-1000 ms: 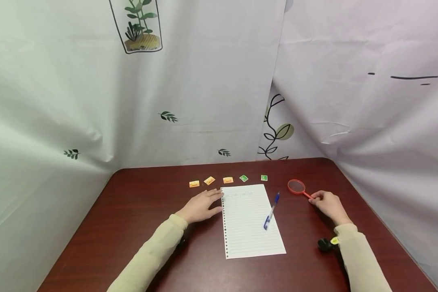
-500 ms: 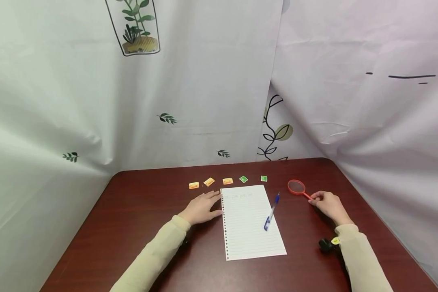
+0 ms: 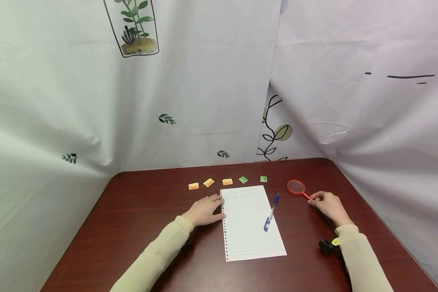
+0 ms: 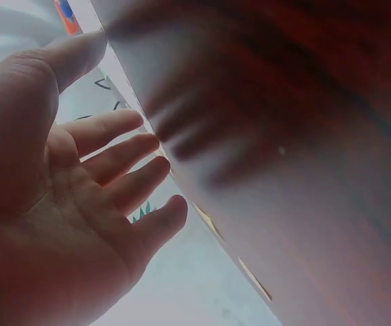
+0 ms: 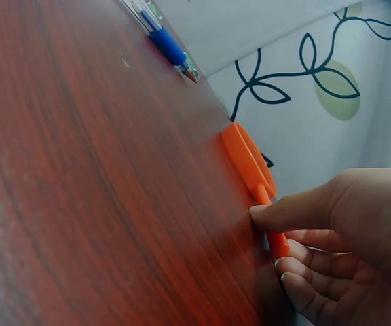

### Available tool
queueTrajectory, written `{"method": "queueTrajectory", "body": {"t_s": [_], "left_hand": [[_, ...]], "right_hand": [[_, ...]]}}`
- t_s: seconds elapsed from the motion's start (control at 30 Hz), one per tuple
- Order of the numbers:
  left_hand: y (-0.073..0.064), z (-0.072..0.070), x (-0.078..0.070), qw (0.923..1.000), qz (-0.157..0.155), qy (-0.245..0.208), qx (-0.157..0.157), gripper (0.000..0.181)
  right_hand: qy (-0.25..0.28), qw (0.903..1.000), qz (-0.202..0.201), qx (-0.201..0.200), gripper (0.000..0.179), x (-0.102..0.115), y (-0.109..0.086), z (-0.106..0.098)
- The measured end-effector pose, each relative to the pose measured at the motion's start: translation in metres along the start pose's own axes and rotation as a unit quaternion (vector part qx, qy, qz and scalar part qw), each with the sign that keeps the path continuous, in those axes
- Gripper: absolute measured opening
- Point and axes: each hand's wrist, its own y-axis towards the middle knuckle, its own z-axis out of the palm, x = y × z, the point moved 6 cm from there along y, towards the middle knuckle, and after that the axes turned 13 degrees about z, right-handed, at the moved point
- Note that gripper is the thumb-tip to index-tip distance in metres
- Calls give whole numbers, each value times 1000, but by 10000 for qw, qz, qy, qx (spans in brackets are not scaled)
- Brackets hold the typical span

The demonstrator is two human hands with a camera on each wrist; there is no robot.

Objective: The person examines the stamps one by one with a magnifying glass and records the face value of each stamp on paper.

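Observation:
My right hand (image 3: pixel 328 205) pinches the handle end of a red magnifying glass (image 3: pixel 296 187) between thumb and fingers. In the right wrist view the thumb lies over the orange-red handle (image 5: pixel 277 241), and the round frame rests at the table surface. My left hand (image 3: pixel 204 211) has its fingertips and thumb at the left, hole-punched edge of a lined sheet of paper (image 3: pixel 252 231). Its fingers are spread and nearly straight in the left wrist view. Faint handwriting shows on the sheet's top line. A blue pen (image 3: pixel 271 213) lies slantwise across the sheet's right edge.
Behind the paper lies a row of small stamp-like pieces: orange ones, such as this orange stamp (image 3: pixel 227 181), and two green ones, including this green stamp (image 3: pixel 263 179). The dark red-brown table (image 3: pixel 131 227) ends at a white printed curtain (image 3: pixel 204 81).
The left hand has slid slightly toward the person and right, its fingertips now overlapping the paper's edge. The right hand and magnifying glass stay put; the head view has shifted slightly.

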Motion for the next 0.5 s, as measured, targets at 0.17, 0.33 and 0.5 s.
{"method": "queueTrajectory", "body": {"t_s": [0.17,0.33,0.5], "left_hand": [[0,2,0,9999,-59,-80,26,63],[0,2,0,9998,-114,-170,10,63],[-1,1,0,9996,-131,-234,-1,63]], "right_hand": [[-29,10000,-38,-19,29,0,0,-1],[-58,9999,-58,-63,28,0,0,0],[-50,9998,-171,-105,28,1,-1,2]]}}
